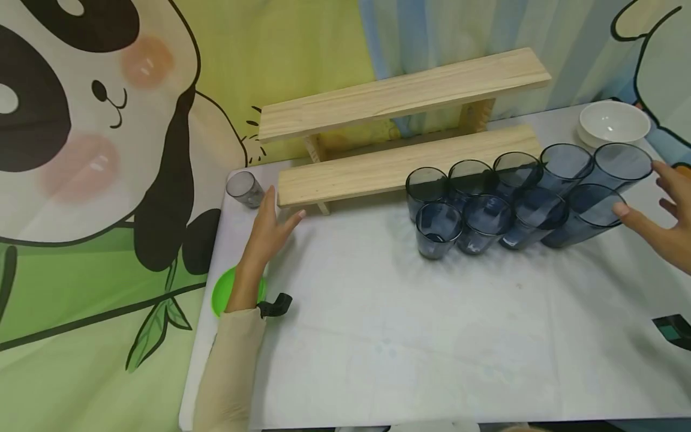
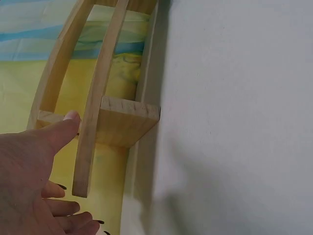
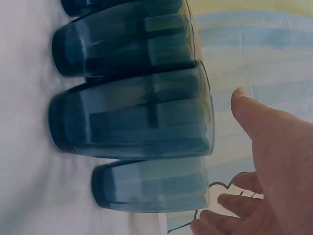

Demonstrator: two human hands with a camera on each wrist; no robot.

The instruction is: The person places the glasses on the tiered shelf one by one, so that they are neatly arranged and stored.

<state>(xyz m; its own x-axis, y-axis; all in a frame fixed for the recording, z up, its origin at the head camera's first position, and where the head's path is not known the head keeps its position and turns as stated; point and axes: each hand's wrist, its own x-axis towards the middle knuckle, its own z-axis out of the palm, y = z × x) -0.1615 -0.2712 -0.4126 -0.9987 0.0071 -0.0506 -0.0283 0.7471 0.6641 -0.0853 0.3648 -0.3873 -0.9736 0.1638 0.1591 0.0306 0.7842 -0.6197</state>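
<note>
My left hand (image 1: 266, 233) reaches toward the left end of a two-tier wooden shelf (image 1: 399, 99), thumb spread from straight fingers and nothing held. Just beyond its fingertips stands a small grey glass (image 1: 245, 189). On the right, my right hand (image 1: 669, 219) is spread beside the end of two rows of blue-tinted glasses (image 1: 531, 216). Its thumb overlaps the rim of the nearest right-end glass (image 1: 585, 213) in the head view. In the right wrist view a gap shows between the thumb and that tall glass (image 3: 142, 115).
Behind the glasses at the back right sits a white bowl (image 1: 614, 123). A green bowl (image 1: 222, 293) lies partly under my left forearm. A white cloth covers the table (image 1: 410, 342). Printed curtains with a panda (image 1: 97, 120) hang along the left and back.
</note>
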